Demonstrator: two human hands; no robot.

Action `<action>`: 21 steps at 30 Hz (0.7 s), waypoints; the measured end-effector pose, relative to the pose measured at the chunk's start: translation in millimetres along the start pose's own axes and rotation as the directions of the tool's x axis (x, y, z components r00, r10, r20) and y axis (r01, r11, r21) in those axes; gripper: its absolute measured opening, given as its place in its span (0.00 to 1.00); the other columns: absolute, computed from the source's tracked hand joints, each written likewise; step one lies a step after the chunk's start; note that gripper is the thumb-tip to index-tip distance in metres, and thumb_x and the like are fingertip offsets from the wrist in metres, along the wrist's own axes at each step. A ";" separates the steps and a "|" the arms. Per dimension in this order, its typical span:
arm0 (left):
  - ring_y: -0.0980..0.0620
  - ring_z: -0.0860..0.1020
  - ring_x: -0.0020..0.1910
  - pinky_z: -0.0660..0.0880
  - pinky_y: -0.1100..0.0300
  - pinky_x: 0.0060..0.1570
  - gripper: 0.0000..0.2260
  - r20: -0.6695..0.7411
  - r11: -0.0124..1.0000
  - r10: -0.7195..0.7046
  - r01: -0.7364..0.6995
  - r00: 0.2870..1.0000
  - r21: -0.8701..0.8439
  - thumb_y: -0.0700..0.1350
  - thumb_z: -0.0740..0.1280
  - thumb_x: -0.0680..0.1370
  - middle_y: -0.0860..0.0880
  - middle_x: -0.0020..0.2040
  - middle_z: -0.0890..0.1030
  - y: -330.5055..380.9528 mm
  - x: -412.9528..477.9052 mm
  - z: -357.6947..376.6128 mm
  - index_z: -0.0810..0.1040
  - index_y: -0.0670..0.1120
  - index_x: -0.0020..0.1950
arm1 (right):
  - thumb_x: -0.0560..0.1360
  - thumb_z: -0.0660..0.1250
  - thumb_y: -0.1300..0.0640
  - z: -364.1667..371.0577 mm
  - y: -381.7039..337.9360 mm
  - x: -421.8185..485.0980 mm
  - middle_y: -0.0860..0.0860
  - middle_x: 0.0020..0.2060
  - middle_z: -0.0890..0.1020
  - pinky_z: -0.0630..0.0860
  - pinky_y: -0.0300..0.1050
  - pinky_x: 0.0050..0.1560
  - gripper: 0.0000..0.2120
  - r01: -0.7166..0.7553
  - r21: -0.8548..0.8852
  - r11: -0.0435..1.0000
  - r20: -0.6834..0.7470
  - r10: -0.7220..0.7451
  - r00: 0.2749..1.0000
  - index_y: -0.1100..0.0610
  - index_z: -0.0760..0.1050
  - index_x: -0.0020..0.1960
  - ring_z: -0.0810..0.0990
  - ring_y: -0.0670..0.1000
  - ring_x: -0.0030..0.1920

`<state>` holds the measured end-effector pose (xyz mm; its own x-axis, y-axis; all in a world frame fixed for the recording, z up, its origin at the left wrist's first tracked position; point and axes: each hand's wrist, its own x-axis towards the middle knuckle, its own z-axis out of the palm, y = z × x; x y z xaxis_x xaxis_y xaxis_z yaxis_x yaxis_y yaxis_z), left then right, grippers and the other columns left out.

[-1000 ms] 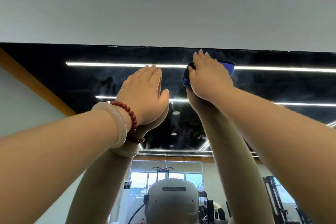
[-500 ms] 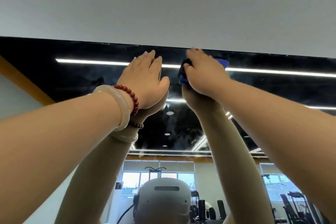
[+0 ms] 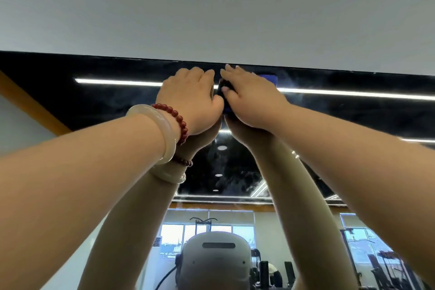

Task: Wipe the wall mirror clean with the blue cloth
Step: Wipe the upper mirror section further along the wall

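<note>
- Both hands are raised to the top edge of the mirror (image 3: 353,113). The left hand (image 3: 190,103) lies flat on bare glass, fingers straight, holding nothing.
- Just beside it, the right hand (image 3: 253,101) presses the cloth (image 3: 269,77) to the glass with its fingers laid mostly straight over it. I cannot tell whether the thumb hooks the cloth's edge.
- The cloth sits bunched under that palm at the mirror's top edge, with a blue corner poking out on the side away from the left hand.
- Hazy smears show on the glass below the hands, so I judge much of the mirror is not yet wiped.
- The left palm, pressed on the glass, could leave fresh prints.
- At this stretch only pressure seems to pin the cloth, so easing the push could let it slip and drop.
- The bangle (image 3: 164,134) and beads (image 3: 176,120) on the left wrist hang near the mirror and could knock it on a careless sweep.
- A stroke overrunning the top edge would drag the cloth onto the wall (image 3: 211,7).
</note>
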<state>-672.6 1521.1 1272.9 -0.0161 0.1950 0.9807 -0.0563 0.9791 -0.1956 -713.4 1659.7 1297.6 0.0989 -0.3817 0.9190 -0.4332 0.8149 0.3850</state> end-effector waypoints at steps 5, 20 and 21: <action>0.46 0.55 0.77 0.53 0.50 0.74 0.25 0.015 1.000 -0.004 0.004 1.000 0.009 0.54 0.52 0.83 0.47 0.78 0.57 -2.2 -4.7 8.0 0.56 0.48 0.78 | 0.83 0.51 0.53 -21.5 44.5 13.4 0.59 0.62 0.73 0.65 0.50 0.57 0.15 -0.338 0.003 0.941 -0.130 0.336 0.933 0.59 0.69 0.63 0.71 0.61 0.63; 0.47 0.47 0.78 0.47 0.48 0.75 0.25 0.099 0.999 -0.041 0.040 0.994 0.015 0.53 0.49 0.83 0.48 0.80 0.49 1.9 -2.9 8.9 0.50 0.48 0.79 | 0.82 0.52 0.52 -20.9 52.6 3.0 0.57 0.60 0.72 0.65 0.51 0.54 0.16 -0.380 -0.015 0.925 -0.180 0.371 0.911 0.59 0.68 0.64 0.72 0.60 0.60; 0.47 0.46 0.78 0.46 0.48 0.75 0.25 0.110 0.999 -0.046 0.046 0.993 0.005 0.53 0.49 0.83 0.48 0.80 0.49 2.1 -2.3 9.1 0.50 0.48 0.79 | 0.82 0.53 0.52 -18.2 42.2 -0.1 0.57 0.62 0.72 0.65 0.51 0.55 0.16 -0.321 -0.004 0.947 -0.164 0.316 0.934 0.58 0.68 0.65 0.72 0.59 0.61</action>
<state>-681.8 1522.1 1270.2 -0.1236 0.1418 0.9821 -0.0625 0.9867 -0.1503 -715.4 1702.0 1315.2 0.1030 -0.0276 0.9943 -0.4387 0.8959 0.0703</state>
